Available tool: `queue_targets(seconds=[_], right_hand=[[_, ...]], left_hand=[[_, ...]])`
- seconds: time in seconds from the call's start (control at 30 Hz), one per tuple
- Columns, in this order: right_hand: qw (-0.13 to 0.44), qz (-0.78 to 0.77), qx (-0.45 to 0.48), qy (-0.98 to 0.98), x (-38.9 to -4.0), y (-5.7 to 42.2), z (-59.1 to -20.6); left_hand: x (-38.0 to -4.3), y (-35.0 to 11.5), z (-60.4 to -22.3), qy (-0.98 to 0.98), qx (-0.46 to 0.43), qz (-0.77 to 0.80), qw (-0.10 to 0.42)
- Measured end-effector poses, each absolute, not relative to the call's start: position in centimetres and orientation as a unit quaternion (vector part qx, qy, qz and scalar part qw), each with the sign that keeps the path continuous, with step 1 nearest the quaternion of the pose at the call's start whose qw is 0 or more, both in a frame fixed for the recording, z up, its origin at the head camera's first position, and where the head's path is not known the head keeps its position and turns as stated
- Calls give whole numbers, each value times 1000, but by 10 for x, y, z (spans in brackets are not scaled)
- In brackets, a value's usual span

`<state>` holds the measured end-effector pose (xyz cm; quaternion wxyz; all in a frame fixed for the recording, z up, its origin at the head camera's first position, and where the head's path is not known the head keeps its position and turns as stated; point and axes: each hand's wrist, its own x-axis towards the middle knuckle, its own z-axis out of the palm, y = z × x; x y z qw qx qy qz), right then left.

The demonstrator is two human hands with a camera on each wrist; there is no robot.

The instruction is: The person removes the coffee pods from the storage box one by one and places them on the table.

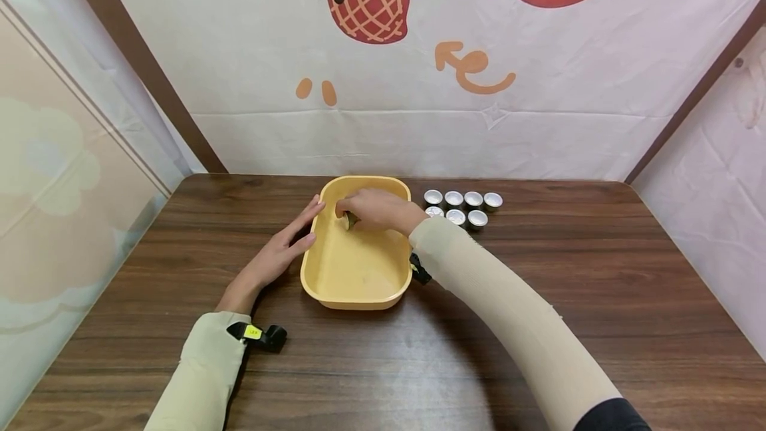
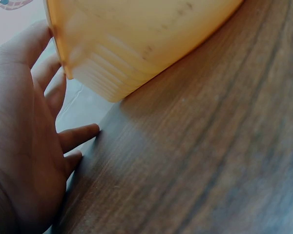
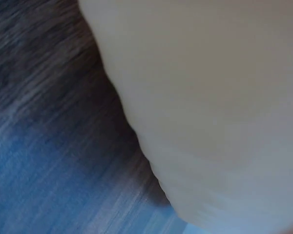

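A yellow plastic basin (image 1: 353, 271) stands on the wooden table. Inside it, toward the far half, my right hand (image 1: 377, 208) pinches a small dark cup (image 1: 350, 219) with a pale lid, mostly covered by the fingers. On the basin's left side my left hand (image 1: 278, 251) touches the rim with outstretched fingers. The left wrist view shows that hand (image 2: 29, 131) beside the basin's outer wall (image 2: 132, 44), its lower fingers spread near the tabletop. In the right wrist view the basin wall (image 3: 200, 107) fills most of the picture, and the held cup is hidden.
Right of the basin, several small cups (image 1: 473, 199) with silvery lids stand in two rows, partly behind my right forearm. A printed white cloth (image 1: 419, 138) hangs behind the table (image 1: 574, 271). Black wrist cameras (image 1: 272, 338) are strapped to both sleeves.
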<state>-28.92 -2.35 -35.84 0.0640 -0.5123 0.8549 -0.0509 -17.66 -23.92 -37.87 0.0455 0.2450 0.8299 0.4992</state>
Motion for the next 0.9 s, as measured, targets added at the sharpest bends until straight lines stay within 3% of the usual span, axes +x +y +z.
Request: queue_targets(seconds=[0.47, 0.9], right_hand=[[57, -119, -508, 851, -293, -11, -350], [-47, -276, -485, 828, -289, 38, -341]], left_hand=[[-177, -238, -379, 830, 239, 502, 48], [-179, -238, -379, 834, 239, 496, 41]])
